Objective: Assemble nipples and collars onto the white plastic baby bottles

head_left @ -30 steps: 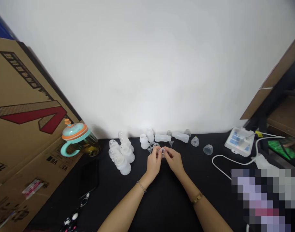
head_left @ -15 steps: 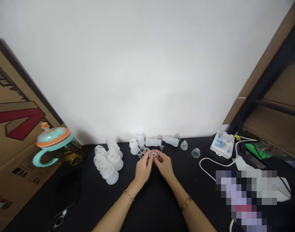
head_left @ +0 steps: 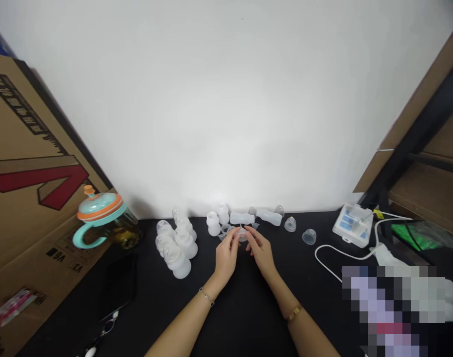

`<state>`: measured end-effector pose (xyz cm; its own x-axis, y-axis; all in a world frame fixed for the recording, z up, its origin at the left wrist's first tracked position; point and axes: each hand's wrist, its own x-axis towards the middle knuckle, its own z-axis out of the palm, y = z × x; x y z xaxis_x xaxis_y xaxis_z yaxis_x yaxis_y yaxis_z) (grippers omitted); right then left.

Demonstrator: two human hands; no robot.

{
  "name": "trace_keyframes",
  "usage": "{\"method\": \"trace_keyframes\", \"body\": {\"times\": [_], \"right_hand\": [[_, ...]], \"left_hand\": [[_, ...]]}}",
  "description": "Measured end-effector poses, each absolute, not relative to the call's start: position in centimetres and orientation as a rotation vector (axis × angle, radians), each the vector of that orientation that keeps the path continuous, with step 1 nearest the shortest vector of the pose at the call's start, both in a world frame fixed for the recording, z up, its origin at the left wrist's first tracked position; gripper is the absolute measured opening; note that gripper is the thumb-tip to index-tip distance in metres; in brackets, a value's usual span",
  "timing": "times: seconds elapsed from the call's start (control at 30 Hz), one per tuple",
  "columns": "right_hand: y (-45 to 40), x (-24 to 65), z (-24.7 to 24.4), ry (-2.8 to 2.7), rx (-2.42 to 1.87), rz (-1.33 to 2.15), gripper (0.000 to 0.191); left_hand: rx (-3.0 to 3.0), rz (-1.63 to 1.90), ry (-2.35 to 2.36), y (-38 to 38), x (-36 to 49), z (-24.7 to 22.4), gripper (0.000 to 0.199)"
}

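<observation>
Clear plastic piece (head_left: 242,234) pinched between left hand (head_left: 227,255) and right hand (head_left: 261,253), fingertips closed on its rim.

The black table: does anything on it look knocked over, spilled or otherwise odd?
Perhaps: two white bottles near the wall lie on their sides, while the open bottles just left of them stand upright. They may simply have been laid down. I see no spill, though the small clear parts are hard to judge for damage.

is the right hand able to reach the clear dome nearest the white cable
Likely yes: bare black tabletop lies between the right hand and the clear dome, though its fingers are at a clear piece.
</observation>
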<state>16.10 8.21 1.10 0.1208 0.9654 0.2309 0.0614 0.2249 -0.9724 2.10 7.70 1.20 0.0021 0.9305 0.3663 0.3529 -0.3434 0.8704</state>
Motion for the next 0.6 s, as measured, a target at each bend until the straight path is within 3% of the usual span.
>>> {"method": "trace_keyframes", "body": {"times": [0.43, 0.6], "right_hand": [[9.1, 16.6, 0.3, -1.263, -1.159, 1.020, 0.054], [9.2, 17.3, 0.4, -1.404, -1.236, 0.784, 0.045]], "left_hand": [[1.934, 1.368, 1.248, 7.9, 2.1, 1.3, 0.032], [1.951, 1.326, 1.280, 7.9, 2.3, 0.8, 0.037]]}}
